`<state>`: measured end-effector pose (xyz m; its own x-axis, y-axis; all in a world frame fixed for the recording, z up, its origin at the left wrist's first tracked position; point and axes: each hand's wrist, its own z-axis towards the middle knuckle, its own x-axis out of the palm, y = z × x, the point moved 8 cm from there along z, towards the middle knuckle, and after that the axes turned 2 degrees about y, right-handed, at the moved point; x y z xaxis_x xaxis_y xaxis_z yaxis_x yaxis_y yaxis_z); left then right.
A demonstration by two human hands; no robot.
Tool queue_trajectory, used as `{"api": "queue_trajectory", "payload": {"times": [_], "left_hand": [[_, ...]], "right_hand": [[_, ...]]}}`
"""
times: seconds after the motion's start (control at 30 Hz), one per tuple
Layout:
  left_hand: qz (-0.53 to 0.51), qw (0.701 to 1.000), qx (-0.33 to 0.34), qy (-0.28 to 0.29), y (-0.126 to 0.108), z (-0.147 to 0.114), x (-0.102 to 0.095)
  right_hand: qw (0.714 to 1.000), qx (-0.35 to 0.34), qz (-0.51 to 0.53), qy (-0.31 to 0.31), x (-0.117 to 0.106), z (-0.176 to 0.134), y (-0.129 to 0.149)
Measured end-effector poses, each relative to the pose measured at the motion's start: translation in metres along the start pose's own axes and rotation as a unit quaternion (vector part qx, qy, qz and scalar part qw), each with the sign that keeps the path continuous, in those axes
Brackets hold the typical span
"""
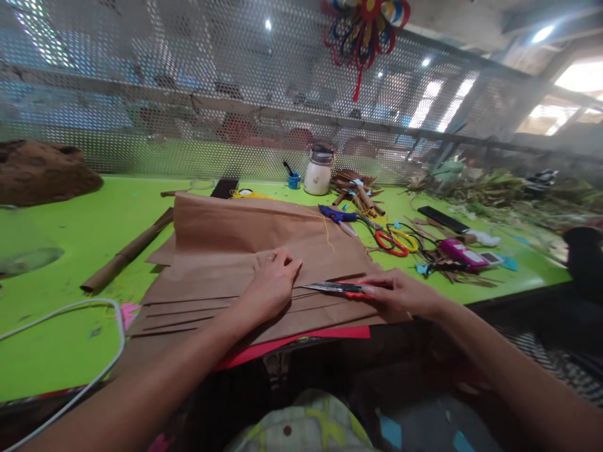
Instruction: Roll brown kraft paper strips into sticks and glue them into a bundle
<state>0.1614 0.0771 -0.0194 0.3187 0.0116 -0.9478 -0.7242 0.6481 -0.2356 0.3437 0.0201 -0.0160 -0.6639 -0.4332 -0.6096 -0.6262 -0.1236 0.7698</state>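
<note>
Large sheets of brown paper (pixel 221 232) lie stacked on the table before me, with several slits or folded edges running across the near part. My left hand (pixel 276 276) rests on top of the paper, fingers bent and somewhat apart, fingertips pressing the sheet. In my right hand (pixel 393 292) is a pair of scissors (pixel 330 287) with red handles. Their blades look nearly together and point left, low over the paper, toward my left hand. Whether paper sits between the blades I cannot tell. Red paper (pixel 301 339) sticks out under the near edge.
On the green table (pixel 38 351) lie a brown paper roll (pixel 132 251), a blue glue gun (pixel 336 215), scissors with red and yellow handles (pixel 396 242), a black phone-like slab (pixel 443 220) and a pink device (pixel 464 254). A white jar (pixel 319 172) stands behind. A white cable (pixel 120 339) loops at left.
</note>
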Motion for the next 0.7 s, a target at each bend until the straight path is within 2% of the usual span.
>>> {"api": "queue_trajectory", "payload": {"times": [0.23, 0.37, 0.57, 0.7], "left_hand": [[0.007, 1.0, -0.013, -0.003, 0.001, 0.0, -0.002], [0.003, 1.0, -0.014, 0.005, 0.001, 0.001, -0.003], [-0.024, 0.999, 0.009, 0.025, 0.008, 0.003, -0.006], [-0.03, 0.997, 0.052, 0.047, 0.011, 0.002, -0.016]], "right_hand": [[0.999, -0.033, 0.014, 0.022, 0.004, 0.017, 0.012], [0.998, -0.043, -0.03, 0.027, 0.011, 0.023, 0.012], [0.984, -0.078, -0.16, -0.029, 0.011, 0.01, 0.02], [0.948, -0.075, -0.294, -0.102, 0.016, 0.001, 0.03]]}}
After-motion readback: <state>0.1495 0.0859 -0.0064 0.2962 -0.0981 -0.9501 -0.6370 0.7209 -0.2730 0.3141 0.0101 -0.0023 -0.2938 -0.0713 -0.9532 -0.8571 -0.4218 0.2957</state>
